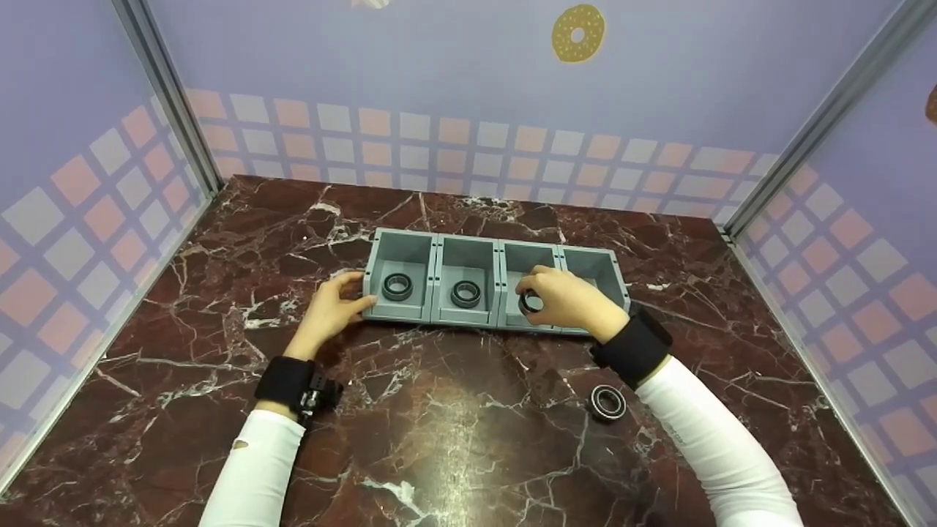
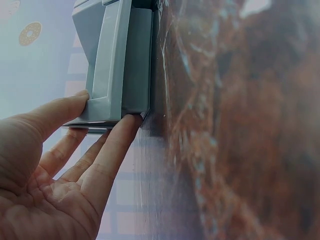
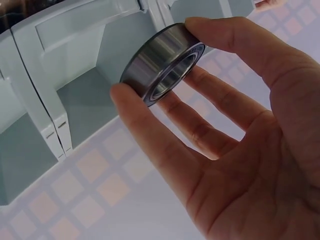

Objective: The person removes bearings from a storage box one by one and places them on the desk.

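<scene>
A grey tray [image 1: 468, 319] with a row of compartments lies in the middle of the marble table. One black bearing [image 1: 397, 286] sits in the leftmost compartment and another [image 1: 465, 293] in the second. My right hand [image 1: 538, 296] pinches a third bearing [image 1: 528, 301] just over the third compartment. In the right wrist view, thumb and forefinger of that hand [image 3: 159, 62] hold the steel ring [image 3: 155, 55] by its rim beside the tray's walls [image 3: 45, 100]. My left hand [image 1: 333, 307] rests against the tray's left end; its straight fingers [image 2: 117, 140] touch the tray's corner [image 2: 117, 60].
A loose bearing [image 1: 607, 402] lies on the table near my right forearm. The tray's rightmost compartment [image 1: 596, 267] shows nothing in it, though my hand hides part of it. Patterned walls close the table on the left, back and right.
</scene>
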### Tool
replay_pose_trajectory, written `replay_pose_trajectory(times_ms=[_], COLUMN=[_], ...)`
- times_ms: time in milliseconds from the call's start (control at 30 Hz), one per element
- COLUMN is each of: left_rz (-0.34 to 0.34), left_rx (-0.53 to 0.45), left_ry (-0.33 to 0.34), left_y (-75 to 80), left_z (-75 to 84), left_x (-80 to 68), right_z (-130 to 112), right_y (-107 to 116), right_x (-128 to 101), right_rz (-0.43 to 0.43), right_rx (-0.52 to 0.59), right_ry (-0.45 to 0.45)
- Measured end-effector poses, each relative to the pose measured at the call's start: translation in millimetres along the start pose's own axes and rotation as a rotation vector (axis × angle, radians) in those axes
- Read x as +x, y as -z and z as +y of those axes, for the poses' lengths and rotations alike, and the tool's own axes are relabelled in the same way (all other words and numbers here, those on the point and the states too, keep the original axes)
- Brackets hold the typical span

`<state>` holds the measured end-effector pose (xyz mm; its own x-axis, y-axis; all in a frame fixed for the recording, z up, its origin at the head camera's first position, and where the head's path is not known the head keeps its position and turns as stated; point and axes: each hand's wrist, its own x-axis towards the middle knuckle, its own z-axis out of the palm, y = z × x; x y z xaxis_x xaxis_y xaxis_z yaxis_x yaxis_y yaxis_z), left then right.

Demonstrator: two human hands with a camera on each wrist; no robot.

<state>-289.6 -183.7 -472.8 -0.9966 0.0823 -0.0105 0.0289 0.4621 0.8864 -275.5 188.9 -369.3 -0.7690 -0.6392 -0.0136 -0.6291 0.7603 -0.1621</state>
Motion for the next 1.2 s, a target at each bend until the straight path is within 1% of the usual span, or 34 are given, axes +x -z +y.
replay_pose_trajectory(times_ms=[167, 467, 733, 1000, 1200], left_rz=[0.000, -0.004, 0.003, 0.009, 0.000], left_rx=[0.003, 0.004, -0.008, 0.000, -0.001], left_ry=[-0.003, -0.013, -0.007, -0.015, -0.022], left_y=[0.2, 0.6, 0.0, -0.4, -0.2], left_z=[-0.7, -0.9, -1.5, -0.1, 0.2], left_x=[0.0, 0.4, 0.1, 1.1, -0.8], right_z=[-2, -8, -16, -23, -28], right_y=[0, -3, -7, -14, -18], right_x=[-6, -17, -26, -32, -37], right_rz=[0.022, 0.017, -0.018, 0.001, -0.011], right_rx=[-0.008, -0.049, -0.026, -0.031, -0.030], right_ry=[0.031, 0.038, 0.032, 0.038, 0.039])
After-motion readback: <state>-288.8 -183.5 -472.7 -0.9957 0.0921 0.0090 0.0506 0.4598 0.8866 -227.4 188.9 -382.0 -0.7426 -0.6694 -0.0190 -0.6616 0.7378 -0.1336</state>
